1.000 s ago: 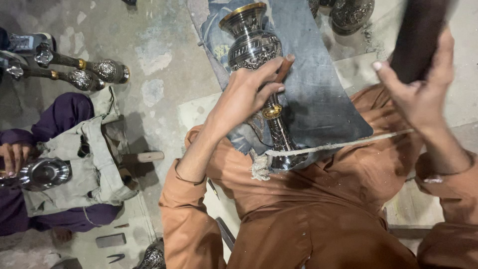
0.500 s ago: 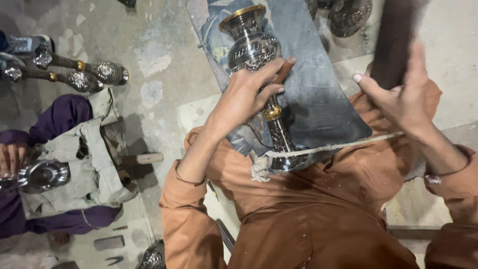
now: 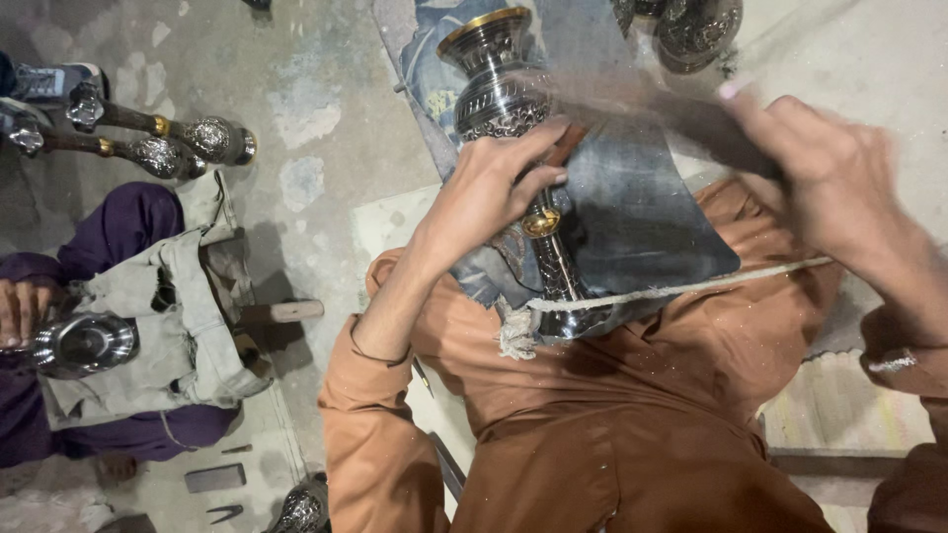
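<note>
A white cord point(image 3: 681, 289) crosses the person's lap over the foot of an engraved metal vase point(image 3: 513, 128) lying on a dark cloth point(image 3: 642, 212). The left hand point(image 3: 489, 192) clasps its neck, fingers curled around it. Farther out, the right hand point(image 3: 839, 178) grips a blurred dark tool point(image 3: 642, 99) over the vase body.
</note>
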Action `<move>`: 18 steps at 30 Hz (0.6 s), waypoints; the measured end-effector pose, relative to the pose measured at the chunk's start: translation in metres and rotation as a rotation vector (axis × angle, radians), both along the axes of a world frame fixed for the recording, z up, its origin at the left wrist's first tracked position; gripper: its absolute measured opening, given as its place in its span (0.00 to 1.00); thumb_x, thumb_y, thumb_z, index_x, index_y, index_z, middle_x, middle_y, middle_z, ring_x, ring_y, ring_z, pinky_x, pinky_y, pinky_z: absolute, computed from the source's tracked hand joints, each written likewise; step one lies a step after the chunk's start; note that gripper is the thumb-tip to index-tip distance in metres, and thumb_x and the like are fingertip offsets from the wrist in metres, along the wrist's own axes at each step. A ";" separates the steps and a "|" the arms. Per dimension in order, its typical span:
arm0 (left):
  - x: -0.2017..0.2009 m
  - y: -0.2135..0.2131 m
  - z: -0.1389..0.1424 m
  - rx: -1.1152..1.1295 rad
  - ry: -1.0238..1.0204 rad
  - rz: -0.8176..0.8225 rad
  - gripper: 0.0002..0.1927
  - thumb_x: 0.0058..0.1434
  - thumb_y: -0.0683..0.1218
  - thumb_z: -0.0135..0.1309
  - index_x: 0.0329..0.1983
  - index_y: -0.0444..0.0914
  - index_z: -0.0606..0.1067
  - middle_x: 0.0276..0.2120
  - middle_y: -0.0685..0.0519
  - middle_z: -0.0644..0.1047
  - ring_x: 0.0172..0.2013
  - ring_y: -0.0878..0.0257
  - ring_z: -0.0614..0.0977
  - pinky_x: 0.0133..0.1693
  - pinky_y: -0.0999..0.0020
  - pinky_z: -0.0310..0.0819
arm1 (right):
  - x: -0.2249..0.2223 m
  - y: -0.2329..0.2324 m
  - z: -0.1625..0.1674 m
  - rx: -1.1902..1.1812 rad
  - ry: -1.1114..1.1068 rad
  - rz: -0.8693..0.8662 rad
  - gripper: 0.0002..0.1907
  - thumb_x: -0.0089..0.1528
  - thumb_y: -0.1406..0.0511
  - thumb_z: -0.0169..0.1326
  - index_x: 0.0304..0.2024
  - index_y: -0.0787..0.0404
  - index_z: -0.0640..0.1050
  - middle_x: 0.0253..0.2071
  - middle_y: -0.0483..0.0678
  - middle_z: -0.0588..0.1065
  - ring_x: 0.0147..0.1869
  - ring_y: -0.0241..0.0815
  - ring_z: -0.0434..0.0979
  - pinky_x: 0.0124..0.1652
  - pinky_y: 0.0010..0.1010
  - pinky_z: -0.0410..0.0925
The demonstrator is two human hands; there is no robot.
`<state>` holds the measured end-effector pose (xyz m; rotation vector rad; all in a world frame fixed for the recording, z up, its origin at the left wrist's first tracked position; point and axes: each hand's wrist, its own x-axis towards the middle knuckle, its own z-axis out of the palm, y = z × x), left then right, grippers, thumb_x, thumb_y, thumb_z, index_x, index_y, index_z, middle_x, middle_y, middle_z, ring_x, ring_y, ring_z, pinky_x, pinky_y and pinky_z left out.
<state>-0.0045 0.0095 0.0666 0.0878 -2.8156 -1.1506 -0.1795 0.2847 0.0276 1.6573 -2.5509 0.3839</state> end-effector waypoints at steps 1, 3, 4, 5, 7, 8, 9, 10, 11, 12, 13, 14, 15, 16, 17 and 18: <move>0.001 -0.001 -0.001 -0.002 0.073 -0.024 0.24 0.66 0.42 0.62 0.64 0.39 0.71 0.37 0.43 0.83 0.28 0.49 0.84 0.31 0.59 0.76 | 0.000 0.001 0.000 -0.143 -0.131 -0.060 0.45 0.59 0.65 0.71 0.76 0.57 0.64 0.39 0.53 0.76 0.39 0.49 0.80 0.36 0.37 0.72; 0.003 -0.001 -0.002 0.001 0.220 -0.077 0.26 0.66 0.40 0.62 0.66 0.37 0.70 0.39 0.40 0.82 0.35 0.44 0.83 0.36 0.58 0.77 | -0.001 0.002 0.000 -0.424 -0.399 -0.184 0.44 0.58 0.65 0.68 0.73 0.65 0.61 0.36 0.56 0.74 0.36 0.52 0.77 0.35 0.41 0.70; 0.003 -0.001 -0.003 -0.015 0.208 -0.070 0.25 0.66 0.40 0.62 0.65 0.36 0.70 0.37 0.40 0.81 0.34 0.45 0.83 0.36 0.58 0.76 | -0.001 0.003 0.000 -0.351 -0.293 -0.104 0.44 0.58 0.67 0.68 0.73 0.61 0.63 0.38 0.55 0.76 0.37 0.51 0.79 0.37 0.39 0.72; 0.003 -0.002 -0.004 -0.032 0.194 -0.063 0.25 0.66 0.41 0.63 0.65 0.36 0.70 0.36 0.40 0.81 0.33 0.46 0.83 0.35 0.57 0.76 | 0.000 0.003 0.000 -0.278 -0.191 -0.024 0.43 0.58 0.69 0.68 0.73 0.57 0.64 0.39 0.55 0.77 0.39 0.51 0.81 0.39 0.38 0.73; 0.004 -0.003 -0.005 -0.043 0.174 -0.052 0.25 0.66 0.41 0.63 0.64 0.35 0.70 0.33 0.40 0.81 0.32 0.47 0.83 0.36 0.57 0.76 | 0.001 0.003 0.000 -0.307 -0.140 0.026 0.43 0.58 0.70 0.68 0.73 0.58 0.65 0.41 0.57 0.77 0.41 0.52 0.81 0.39 0.39 0.74; 0.004 -0.002 -0.005 -0.032 0.165 -0.052 0.25 0.66 0.41 0.62 0.64 0.35 0.70 0.33 0.41 0.81 0.32 0.47 0.84 0.36 0.57 0.75 | 0.003 0.002 0.001 -0.407 -0.193 -0.009 0.42 0.57 0.69 0.69 0.72 0.62 0.64 0.41 0.59 0.76 0.41 0.54 0.80 0.38 0.40 0.73; 0.004 -0.002 -0.005 -0.020 0.160 -0.050 0.24 0.66 0.41 0.62 0.65 0.35 0.71 0.32 0.41 0.81 0.32 0.47 0.84 0.36 0.56 0.75 | 0.004 0.001 0.001 -0.504 -0.244 -0.042 0.43 0.57 0.68 0.69 0.70 0.67 0.63 0.41 0.61 0.75 0.40 0.56 0.80 0.36 0.41 0.73; 0.004 -0.002 -0.005 -0.031 0.173 -0.052 0.24 0.66 0.41 0.62 0.64 0.36 0.71 0.33 0.41 0.81 0.32 0.47 0.84 0.36 0.56 0.75 | 0.005 -0.001 0.003 -0.364 -0.196 -0.022 0.44 0.57 0.67 0.70 0.73 0.62 0.64 0.42 0.59 0.76 0.41 0.54 0.80 0.38 0.40 0.73; 0.004 -0.002 -0.005 -0.043 0.184 -0.053 0.24 0.66 0.42 0.63 0.64 0.36 0.71 0.35 0.41 0.81 0.32 0.47 0.83 0.36 0.56 0.76 | 0.006 -0.002 0.005 -0.225 -0.151 -0.003 0.46 0.57 0.67 0.71 0.76 0.57 0.65 0.43 0.57 0.78 0.41 0.53 0.81 0.39 0.39 0.74; 0.004 -0.002 -0.005 -0.057 0.197 -0.054 0.24 0.66 0.42 0.63 0.63 0.36 0.71 0.37 0.41 0.82 0.32 0.47 0.83 0.36 0.56 0.76 | 0.006 -0.003 0.007 -0.087 -0.105 0.016 0.48 0.57 0.66 0.71 0.79 0.53 0.65 0.43 0.55 0.79 0.41 0.51 0.82 0.40 0.38 0.75; 0.004 -0.002 -0.004 -0.051 0.182 -0.046 0.24 0.66 0.42 0.63 0.63 0.36 0.71 0.35 0.41 0.81 0.32 0.47 0.83 0.36 0.56 0.75 | 0.007 -0.004 0.009 -0.217 -0.146 -0.003 0.46 0.59 0.66 0.71 0.76 0.58 0.64 0.44 0.57 0.78 0.41 0.52 0.82 0.39 0.38 0.74; 0.005 -0.002 -0.004 -0.042 0.166 -0.043 0.24 0.66 0.42 0.63 0.63 0.35 0.72 0.33 0.41 0.81 0.32 0.46 0.83 0.36 0.55 0.75 | 0.007 -0.004 0.011 -0.345 -0.189 -0.029 0.44 0.60 0.65 0.70 0.74 0.63 0.64 0.44 0.59 0.77 0.41 0.53 0.81 0.37 0.39 0.74; 0.004 -0.002 -0.004 -0.033 0.154 -0.040 0.24 0.65 0.42 0.63 0.63 0.35 0.72 0.31 0.41 0.80 0.33 0.45 0.83 0.35 0.55 0.75 | 0.007 -0.004 0.013 -0.473 -0.228 -0.054 0.42 0.61 0.65 0.70 0.72 0.68 0.63 0.44 0.61 0.76 0.40 0.54 0.80 0.36 0.40 0.73; 0.004 -0.002 -0.004 -0.037 0.137 -0.033 0.23 0.65 0.42 0.63 0.63 0.35 0.72 0.31 0.41 0.80 0.32 0.46 0.82 0.35 0.55 0.74 | 0.007 -0.004 0.013 -0.341 -0.140 -0.032 0.44 0.58 0.66 0.70 0.72 0.64 0.64 0.42 0.59 0.77 0.39 0.53 0.81 0.36 0.40 0.73; 0.004 -0.002 -0.004 -0.041 0.118 -0.026 0.23 0.65 0.42 0.63 0.62 0.36 0.72 0.31 0.41 0.80 0.31 0.46 0.82 0.35 0.55 0.74 | 0.007 -0.002 0.013 -0.209 -0.055 -0.010 0.45 0.54 0.66 0.71 0.72 0.60 0.65 0.39 0.56 0.78 0.38 0.52 0.81 0.35 0.40 0.74; 0.004 -0.002 -0.004 -0.047 0.100 -0.017 0.23 0.65 0.42 0.64 0.62 0.36 0.73 0.31 0.41 0.80 0.30 0.46 0.82 0.34 0.55 0.74 | 0.006 -0.001 0.011 -0.077 0.031 0.014 0.48 0.51 0.67 0.71 0.72 0.57 0.67 0.36 0.54 0.78 0.37 0.51 0.82 0.35 0.39 0.75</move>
